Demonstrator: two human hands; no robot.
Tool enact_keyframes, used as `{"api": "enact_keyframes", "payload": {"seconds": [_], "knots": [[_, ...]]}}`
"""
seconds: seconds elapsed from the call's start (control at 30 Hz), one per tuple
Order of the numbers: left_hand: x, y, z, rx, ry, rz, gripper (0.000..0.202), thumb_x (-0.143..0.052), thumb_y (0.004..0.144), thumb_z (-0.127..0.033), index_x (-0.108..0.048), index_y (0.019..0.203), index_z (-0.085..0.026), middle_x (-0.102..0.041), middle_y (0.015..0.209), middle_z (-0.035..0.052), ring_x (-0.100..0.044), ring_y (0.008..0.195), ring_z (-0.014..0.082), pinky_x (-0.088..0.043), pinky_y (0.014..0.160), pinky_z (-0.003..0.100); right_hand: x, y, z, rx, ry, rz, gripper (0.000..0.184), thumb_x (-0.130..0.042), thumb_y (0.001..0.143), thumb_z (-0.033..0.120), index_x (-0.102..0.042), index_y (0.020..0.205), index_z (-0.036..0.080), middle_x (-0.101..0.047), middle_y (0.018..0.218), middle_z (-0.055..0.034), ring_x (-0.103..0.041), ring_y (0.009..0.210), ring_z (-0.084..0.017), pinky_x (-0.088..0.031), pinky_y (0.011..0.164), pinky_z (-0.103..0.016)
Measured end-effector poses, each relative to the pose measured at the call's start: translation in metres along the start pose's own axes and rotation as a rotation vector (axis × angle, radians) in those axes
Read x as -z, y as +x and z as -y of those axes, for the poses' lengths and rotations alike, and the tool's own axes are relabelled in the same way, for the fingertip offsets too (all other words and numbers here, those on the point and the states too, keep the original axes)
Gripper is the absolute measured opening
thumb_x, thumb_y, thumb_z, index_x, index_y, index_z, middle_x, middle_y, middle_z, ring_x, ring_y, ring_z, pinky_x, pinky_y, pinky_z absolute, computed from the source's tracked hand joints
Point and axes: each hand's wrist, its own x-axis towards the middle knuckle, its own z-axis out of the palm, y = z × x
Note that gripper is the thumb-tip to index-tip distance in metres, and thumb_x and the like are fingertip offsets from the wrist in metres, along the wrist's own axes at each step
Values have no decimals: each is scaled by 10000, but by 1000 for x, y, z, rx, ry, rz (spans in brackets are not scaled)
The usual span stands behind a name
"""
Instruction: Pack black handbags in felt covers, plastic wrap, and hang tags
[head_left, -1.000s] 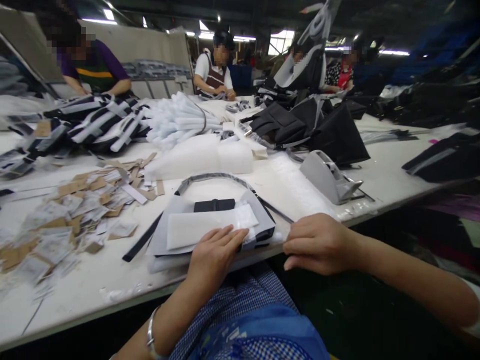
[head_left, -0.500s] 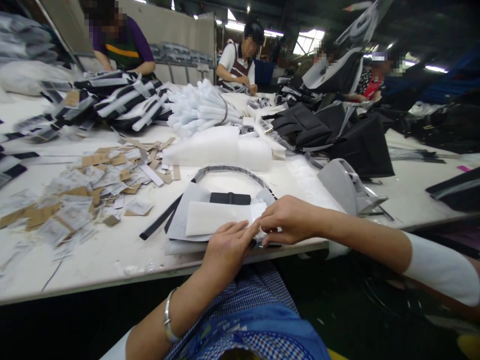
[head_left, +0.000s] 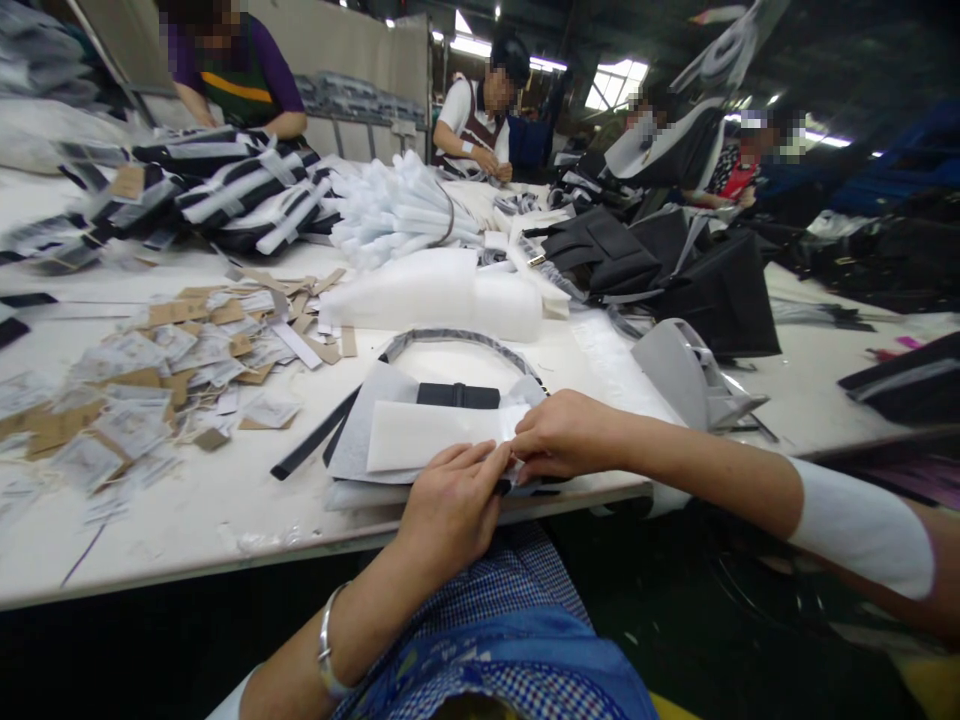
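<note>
A black handbag (head_left: 458, 396) lies flat at the table's front edge, its strap wrapped in grey film and looping behind it. Thin pale wrapping paper (head_left: 390, 388) and a white foam sheet (head_left: 420, 432) cover most of the bag. My left hand (head_left: 452, 497) rests on the front of the foam sheet with its fingers stretched out. At the right end of the sheet, the fingers of my right hand (head_left: 559, 435) are closed in a pinch on its edge, close to my left fingertips. The exact spot under the right fingertips is partly hidden.
Tags in small bags (head_left: 161, 370) lie scattered at left. Behind the bag are foam sheets (head_left: 435, 290) and a bundle of white rolls (head_left: 405, 205). Black bags (head_left: 660, 260) are heaped at right near a grey piece (head_left: 667, 365). Co-workers (head_left: 476, 120) work across the table.
My right hand has shifted slightly left and closed in on the sheet's edge, nearer my left fingers. My left hand stays flat on the sheet. The view has turned slightly.
</note>
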Motion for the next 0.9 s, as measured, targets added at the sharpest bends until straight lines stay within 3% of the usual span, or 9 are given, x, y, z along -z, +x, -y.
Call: {"api": "enact_keyframes", "payload": {"seconds": [0.13, 0.23, 0.53, 0.7, 0.8, 0.9], "knots": [[4, 2, -6, 31, -1, -15, 435, -592, 896, -312, -557, 1297, -148, -709, 1154, 116, -656, 1081, 258, -493, 980, 438, 2, 1, 0, -51, 69, 17, 226, -666, 867, 438, -734, 865, 223, -737, 768, -2, -641, 679, -149, -282, 530, -240], [-1, 3, -7, 42, 55, -73, 333, -540, 965, -379, -607, 1216, -171, -719, 1133, 95, -680, 1012, 228, -511, 934, 395, 6, 2, 1, -90, 68, 51, 210, -683, 855, 416, -727, 818, 214, -734, 758, -5, -638, 681, -154, -283, 536, -239], [-14, 2, -5, 47, 110, -174, 260, -589, 951, -402, -648, 1103, -200, -748, 1049, 55, -696, 981, 202, -524, 890, 345, 20, 1, 2, -144, 59, 194, 78, -655, 872, 238, -732, 869, 238, -745, 794, -18, -669, 723, -165, -333, 569, -237], [-17, 1, -4, 43, 95, -161, 257, -587, 956, -388, -639, 1112, -190, -758, 999, 41, -682, 1055, 209, -517, 922, 360, 18, 0, 4, -223, -34, 164, 192, -678, 852, 226, -714, 1037, 256, -718, 691, -10, -655, 626, -165, -294, 509, -245], [-18, 1, -4, 38, 81, -154, 255, -580, 962, -383, -638, 1110, -183, -761, 957, 28, -681, 1061, 212, -517, 921, 364, 21, 4, 6, -218, -95, 180, 67, -673, 863, 250, -728, 901, 251, -708, 672, -9, -641, 599, -158, -281, 498, -255], [-18, 2, -4, 28, 83, -179, 269, -542, 982, -384, -631, 1120, -171, -763, 938, 34, -690, 1035, 208, -521, 907, 359, 27, 10, 9, -227, -123, 271, 85, -655, 886, 277, -735, 865, 258, -733, 753, -23, -665, 681, -172, -304, 518, -253]]}}
